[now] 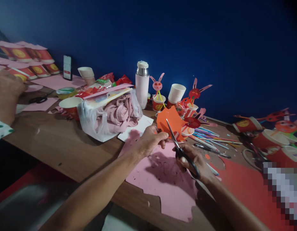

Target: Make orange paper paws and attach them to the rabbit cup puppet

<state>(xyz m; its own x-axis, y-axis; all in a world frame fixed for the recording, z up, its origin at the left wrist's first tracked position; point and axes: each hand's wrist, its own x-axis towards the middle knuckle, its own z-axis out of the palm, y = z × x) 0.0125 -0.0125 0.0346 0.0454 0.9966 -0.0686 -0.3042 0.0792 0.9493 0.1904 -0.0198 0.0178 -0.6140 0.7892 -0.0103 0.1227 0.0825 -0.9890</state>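
Note:
My left hand point(155, 138) pinches the lower left edge of an orange sheet of paper point(168, 118) with a jagged cut outline. In my right hand point(190, 158) are black-handled scissors point(172, 132), their blades pointing up and left across the front of the orange paper. The blades look nearly closed; whether they bite into the paper I cannot tell. Below both hands lies a pink paper sheet point(160, 179) with dark marks and cut edges. Just behind the orange paper stand paper cups, one with a red paper rabbit figure point(194, 93) on it.
A plastic bag point(97, 126) with pink cloth, a white flask point(142, 86) and stacked cups point(176, 93) stand behind. Several pens point(206, 134) and red paper point(242, 186) lie at right. Another person's hand point(7, 89) is at far left, near other scissors point(39, 98).

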